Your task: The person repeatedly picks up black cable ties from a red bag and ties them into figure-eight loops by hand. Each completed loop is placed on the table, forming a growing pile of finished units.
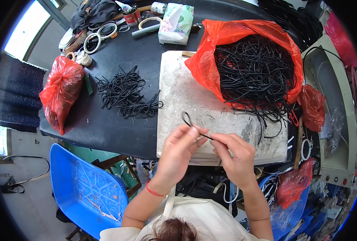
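Between my two hands is a thin black cord bent into a small loop at its upper left end. My left hand pinches the cord just below the loop, thumb on top. Closed on the same cord a little to the right is my right hand, its fingertips partly hidden. Both hands are over the near part of a worn pale board. Beyond my right hand, an open red plastic bag holds a heap of loose black cords. Left of the board lies a pile of looped black cords.
A tied red bag stands at the left of the black table. Tape rolls, a tissue pack and a can of pens line the far edge. Below left is a blue plastic tub; a pale machine casing stands right.
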